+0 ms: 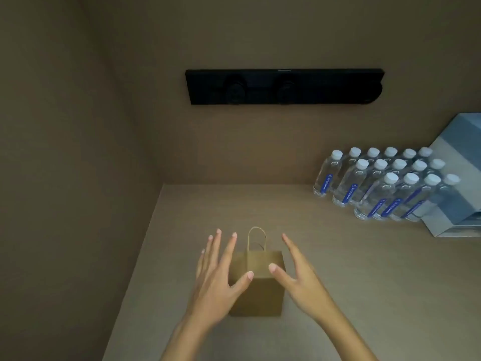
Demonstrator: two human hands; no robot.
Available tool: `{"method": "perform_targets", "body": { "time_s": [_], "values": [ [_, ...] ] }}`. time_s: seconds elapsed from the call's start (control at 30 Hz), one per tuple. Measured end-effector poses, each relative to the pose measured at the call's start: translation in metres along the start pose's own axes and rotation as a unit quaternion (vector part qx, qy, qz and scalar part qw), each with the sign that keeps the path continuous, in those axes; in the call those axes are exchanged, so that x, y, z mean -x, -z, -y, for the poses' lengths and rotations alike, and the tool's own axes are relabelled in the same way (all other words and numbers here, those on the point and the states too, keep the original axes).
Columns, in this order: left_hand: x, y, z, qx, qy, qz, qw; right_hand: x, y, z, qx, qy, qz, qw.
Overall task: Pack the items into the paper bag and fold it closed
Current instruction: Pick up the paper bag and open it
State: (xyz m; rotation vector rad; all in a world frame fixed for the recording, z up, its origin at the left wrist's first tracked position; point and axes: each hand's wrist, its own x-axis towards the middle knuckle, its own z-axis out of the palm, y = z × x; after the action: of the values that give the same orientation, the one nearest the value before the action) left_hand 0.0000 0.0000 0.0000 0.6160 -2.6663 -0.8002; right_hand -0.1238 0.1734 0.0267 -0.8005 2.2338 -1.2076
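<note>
A small brown paper bag [260,290] stands upright on the table near me, its top flap folded over and its twine handle [256,238] sticking up behind. My left hand [220,277] hovers at the bag's left side, fingers spread, thumb over the folded top. My right hand [299,274] is at the bag's right side, fingers straight and apart, thumb tip near the fold. Neither hand holds anything. The bag's contents are hidden.
Several clear water bottles [382,183] with white caps and blue labels stand in rows at the back right. A blue-grey box [458,178] sits just right of them. A black bar-shaped device [283,86] is mounted on the back wall. A side wall closes the left.
</note>
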Motion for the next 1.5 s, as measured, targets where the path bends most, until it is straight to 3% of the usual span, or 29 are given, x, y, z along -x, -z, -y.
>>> {"method": "perform_targets", "body": {
  "time_s": [0.17,0.3,0.47,0.53,0.63,0.73,0.93,1.13,1.37,1.5],
  "values": [
    [0.003,-0.014,0.005,0.097,0.089,0.049,0.99,-0.021,-0.007,-0.008,-0.19,-0.143,-0.052,0.97],
    [-0.003,-0.014,0.005,0.158,0.131,0.074,0.976,-0.028,-0.009,-0.007,-0.382,-0.228,-0.07,0.893],
    [-0.016,-0.009,-0.001,0.15,0.099,0.048,0.983,-0.024,-0.007,-0.005,-0.461,-0.263,-0.024,0.847],
    [-0.019,-0.008,-0.006,0.091,0.059,0.02,0.994,-0.02,-0.008,-0.004,-0.487,-0.262,0.014,0.833],
    [-0.019,-0.005,-0.015,-0.001,0.025,-0.035,0.999,-0.015,-0.01,-0.002,-0.503,-0.229,0.056,0.831],
    [-0.016,-0.004,-0.023,0.068,0.057,-0.036,0.995,-0.01,-0.013,0.0,-0.514,-0.187,0.069,0.834],
    [-0.006,-0.001,-0.049,0.291,0.172,0.08,0.938,-0.002,-0.025,0.007,-0.515,-0.13,0.103,0.841],
    [0.0,0.003,-0.048,0.353,0.157,0.18,0.905,-0.002,-0.03,0.008,-0.47,-0.144,0.053,0.869],
    [-0.002,0.005,-0.045,0.454,0.23,0.104,0.854,0.005,-0.03,0.007,-0.493,-0.098,0.043,0.863],
    [-0.005,0.008,-0.051,0.436,0.267,0.046,0.858,0.01,-0.03,0.002,-0.491,-0.093,0.086,0.862]
  ]
}}
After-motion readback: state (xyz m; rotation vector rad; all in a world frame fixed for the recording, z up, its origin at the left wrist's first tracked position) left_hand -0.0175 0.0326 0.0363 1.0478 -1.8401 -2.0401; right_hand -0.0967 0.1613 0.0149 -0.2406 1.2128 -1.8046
